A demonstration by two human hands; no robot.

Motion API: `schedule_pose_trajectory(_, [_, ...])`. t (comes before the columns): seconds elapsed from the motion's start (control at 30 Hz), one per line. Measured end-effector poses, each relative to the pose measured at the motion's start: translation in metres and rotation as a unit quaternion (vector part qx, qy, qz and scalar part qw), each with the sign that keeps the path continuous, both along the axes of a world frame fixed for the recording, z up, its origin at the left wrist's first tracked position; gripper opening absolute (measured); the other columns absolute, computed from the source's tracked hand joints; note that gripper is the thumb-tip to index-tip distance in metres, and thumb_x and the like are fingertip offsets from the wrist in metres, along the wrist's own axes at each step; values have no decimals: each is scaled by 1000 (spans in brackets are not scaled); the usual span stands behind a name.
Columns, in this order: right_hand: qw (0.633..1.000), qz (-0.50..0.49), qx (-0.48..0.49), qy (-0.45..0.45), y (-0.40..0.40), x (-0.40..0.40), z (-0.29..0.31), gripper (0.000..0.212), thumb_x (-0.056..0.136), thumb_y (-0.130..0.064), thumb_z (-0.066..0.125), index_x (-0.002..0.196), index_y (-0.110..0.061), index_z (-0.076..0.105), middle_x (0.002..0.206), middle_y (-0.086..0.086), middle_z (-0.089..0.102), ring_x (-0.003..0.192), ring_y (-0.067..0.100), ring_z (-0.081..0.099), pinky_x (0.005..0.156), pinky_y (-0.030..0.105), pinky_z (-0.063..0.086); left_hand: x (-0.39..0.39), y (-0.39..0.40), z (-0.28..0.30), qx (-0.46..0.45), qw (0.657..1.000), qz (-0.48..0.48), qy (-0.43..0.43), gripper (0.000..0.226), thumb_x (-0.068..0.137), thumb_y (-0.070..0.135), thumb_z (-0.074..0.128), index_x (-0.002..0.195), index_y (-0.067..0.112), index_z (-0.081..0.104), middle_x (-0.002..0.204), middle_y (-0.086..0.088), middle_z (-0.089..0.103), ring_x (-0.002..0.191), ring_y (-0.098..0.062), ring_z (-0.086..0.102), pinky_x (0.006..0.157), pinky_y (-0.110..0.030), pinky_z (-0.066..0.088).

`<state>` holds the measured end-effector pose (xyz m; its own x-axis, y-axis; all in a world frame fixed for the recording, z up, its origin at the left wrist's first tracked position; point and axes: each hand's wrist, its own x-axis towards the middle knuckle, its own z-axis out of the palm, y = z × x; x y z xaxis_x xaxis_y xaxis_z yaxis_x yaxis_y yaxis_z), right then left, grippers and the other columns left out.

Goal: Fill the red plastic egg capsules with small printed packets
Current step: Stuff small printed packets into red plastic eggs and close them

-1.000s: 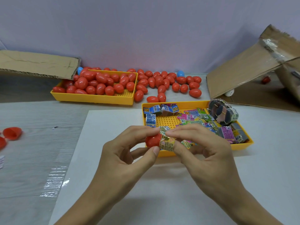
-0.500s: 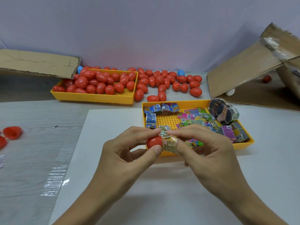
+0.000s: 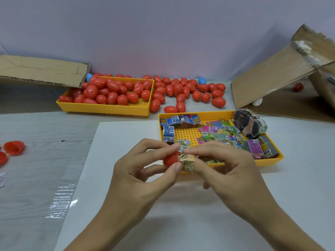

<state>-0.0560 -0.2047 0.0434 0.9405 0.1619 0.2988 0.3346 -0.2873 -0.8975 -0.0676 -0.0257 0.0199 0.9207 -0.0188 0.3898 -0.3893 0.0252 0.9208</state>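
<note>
- Since half a second ago, little change: both hands hold the same pose in front of the near tray; the packet sits slightly deeper against the capsule mouth.
- Left hand (image 3: 145, 171): fingers curled round a red capsule half (image 3: 170, 159), thumb and index pinching near its rim, open end turned right. Judged purpose: steady the mouth for loading.
- Right hand (image 3: 230, 171): fingers pinch a folded printed packet (image 3: 187, 163) at the capsule opening; a crumpled end sticks up between the two index fingertips. Packet touches the capsule; how far in, cannot tell.
- Near yellow tray (image 3: 270, 161) holds loose and rubber-banded packets, close behind the hands, so supply is a short reach.
- Far yellow tray (image 3: 105, 108) holds red eggs; more eggs (image 3: 196, 96) lie loose on the tabletop (image 3: 32, 160) beside it.
- Open capsule halves (image 3: 14, 148) at far left.
- Judgement: step in hand is stuffing; closing not yet done.
</note>
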Motion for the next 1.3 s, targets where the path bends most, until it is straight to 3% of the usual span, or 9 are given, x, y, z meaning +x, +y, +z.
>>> schedule_pose_trajectory(0.13, [996,14,49,71,-4,0,2,11,84,-15,75,89,-24,80,74,-3,73,60,15,69,43,26,52,-1,-1,0,24,998,19,-53,35,80,15,74,114,21,73,98,-2,68,90,-27,69,73,-23,57])
schedule_pose_trajectory(0.37, [999,14,29,29,-5,-2,9,14,84,-26,70,94,-21,79,79,-9,75,66,10,69,47,21,53,-3,-1,3,52,992,42,-107,31,81,13,74,111,15,72,96,-3,68,88,-27,69,72,-23,57])
schedule_pose_trajectory(0.47, [988,64,84,113,-4,0,11,14,88,-18,67,96,-18,79,83,0,77,73,16,74,47,26,55,-3,-1,2,60,991,48,-112,33,82,15,73,115,17,70,99,-1,68,91,-27,69,73,-24,58])
schedule_pose_trajectory(0.57, [959,99,158,214,-7,4,14,29,82,-13,55,98,-15,80,89,11,77,81,27,74,50,32,57,-3,0,2,89,984,69,-138,34,85,18,72,118,16,67,103,-1,69,95,-27,70,76,-30,59])
schedule_pose_trajectory(0.67, [923,133,217,287,-7,6,19,32,82,-27,58,103,-11,78,96,20,75,89,34,73,53,36,59,-4,-1,1,131,973,85,-169,27,87,20,71,113,15,70,108,2,72,102,-20,70,83,-33,58])
schedule_pose_trajectory(0.73, [928,125,202,286,-6,5,19,33,80,-34,66,101,-11,78,94,18,75,86,31,74,53,32,58,-6,-3,2,146,969,87,-177,24,86,19,70,110,16,70,111,4,73,106,-14,69,89,-28,56])
schedule_pose_trajectory(0.87, [933,90,205,283,-5,3,18,27,73,-24,76,96,-10,78,88,18,75,75,26,74,52,28,56,-7,-5,1,180,966,86,-165,32,85,20,68,115,8,66,117,4,69,112,-4,66,93,-19,52])
schedule_pose_trajectory(1.1, [902,75,237,352,-5,5,18,37,63,-28,76,88,-1,76,87,21,74,70,24,72,48,25,55,-5,-5,-1,118,990,9,-80,42,84,22,70,124,13,64,126,6,69,118,-12,64,99,-32,53])
schedule_pose_trajectory(1.3, [877,98,262,391,-6,6,18,35,66,-27,75,92,-3,77,90,21,74,74,24,73,49,25,56,-4,-3,0,115,989,14,-89,44,80,22,73,123,13,68,125,9,69,116,-12,65,98,-28,52])
